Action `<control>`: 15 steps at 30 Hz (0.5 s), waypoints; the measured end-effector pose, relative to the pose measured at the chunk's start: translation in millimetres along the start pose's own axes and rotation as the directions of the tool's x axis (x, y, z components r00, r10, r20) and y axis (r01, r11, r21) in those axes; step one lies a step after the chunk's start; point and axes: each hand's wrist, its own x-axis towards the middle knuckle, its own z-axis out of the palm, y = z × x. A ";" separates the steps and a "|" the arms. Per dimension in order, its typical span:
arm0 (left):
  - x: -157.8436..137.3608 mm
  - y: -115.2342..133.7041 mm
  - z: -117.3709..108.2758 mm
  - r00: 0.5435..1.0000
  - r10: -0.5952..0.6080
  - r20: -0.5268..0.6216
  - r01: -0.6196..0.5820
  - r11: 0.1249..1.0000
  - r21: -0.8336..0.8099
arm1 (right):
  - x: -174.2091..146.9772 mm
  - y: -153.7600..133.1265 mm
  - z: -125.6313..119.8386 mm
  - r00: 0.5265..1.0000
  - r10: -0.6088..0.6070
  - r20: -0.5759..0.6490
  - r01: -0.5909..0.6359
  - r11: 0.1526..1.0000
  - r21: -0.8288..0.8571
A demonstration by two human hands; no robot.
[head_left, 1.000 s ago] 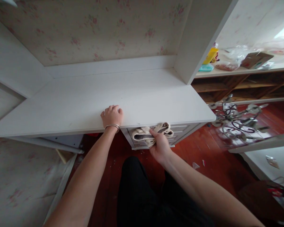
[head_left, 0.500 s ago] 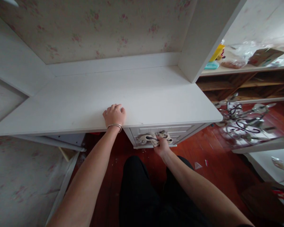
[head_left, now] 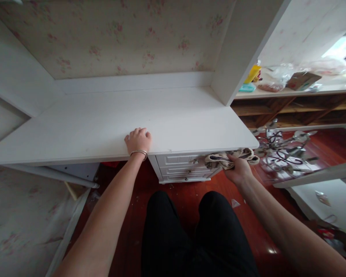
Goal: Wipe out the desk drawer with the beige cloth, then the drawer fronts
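My left hand rests on the white desktop near its front edge. Its fingers are loosely bent, a little apart, with nothing in them. My right hand grips a bunched cream cloth with dark markings at the right front corner of the desk, just below the top's edge. Under the desktop, the white drawers with small round knobs are closed. The cloth overlaps the right side of the upper drawers and hides part of them.
A chandelier lies on the red wooden floor to the right. Behind it runs a low wooden shelf with plastic bags and a cardboard box on top. A white upright panel rises from the desk's right end.
My right hand has moved the cloth rightward and slightly up, from the drawer fronts to the desk's right corner, uncovering the knobs. My left hand stays in place. The view has shifted a little right.
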 end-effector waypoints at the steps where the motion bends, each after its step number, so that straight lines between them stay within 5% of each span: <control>1: -0.2 0.2 -0.8 1.000 -0.001 0.005 0.001 1.000 0.002 | -8.8 0.9 6.4 1.000 0.013 0.018 -0.012 1.000 -0.003; 5: -0.7 0.9 -2.3 1.000 -0.003 0.011 0.003 1.000 0.004 | -40.0 22.2 29.1 0.991 0.094 0.090 -0.093 0.996 -0.013; 11: 0.2 0.1 1.5 1.000 -0.010 0.002 0.010 1.000 0.000 | -79.4 92.9 62.9 0.942 0.266 0.206 -0.272 0.962 -0.001; 15: 0.4 0.5 1.1 1.000 -0.015 0.000 0.015 1.000 -0.017 | -92.3 144.1 84.5 0.860 0.403 0.312 -0.417 0.909 -0.026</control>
